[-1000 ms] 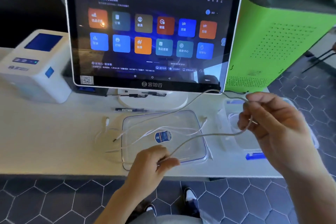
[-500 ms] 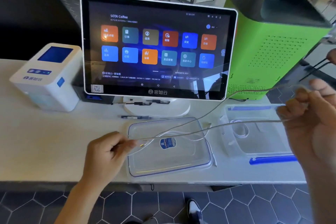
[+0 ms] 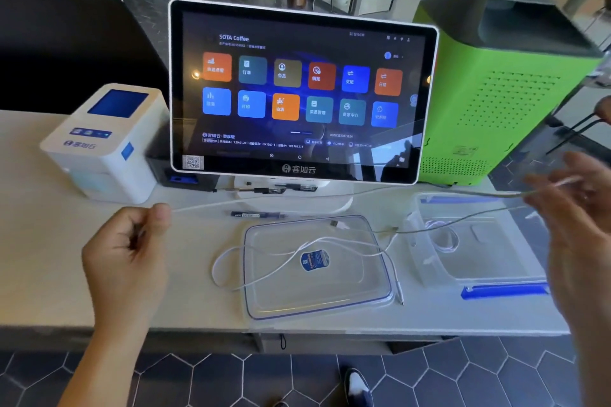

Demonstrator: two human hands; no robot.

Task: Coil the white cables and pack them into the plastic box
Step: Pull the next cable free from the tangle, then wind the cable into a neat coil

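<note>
- While the left hand [image 3: 127, 243] pinches one end of a white cable [image 3: 330, 196] between thumb and curled fingers above the counter [image 3: 49, 274], the line runs taut to the right hand [image 3: 575, 208].
- That hand is blurred; its fingers curl round the cable over the open plastic box [image 3: 479, 274] at the counter's right end.
- Another white cable [image 3: 297, 251] lies loose across the clear lid [image 3: 317, 304] near the front edge.
- A touchscreen terminal [image 3: 301, 92] stands behind.
</note>
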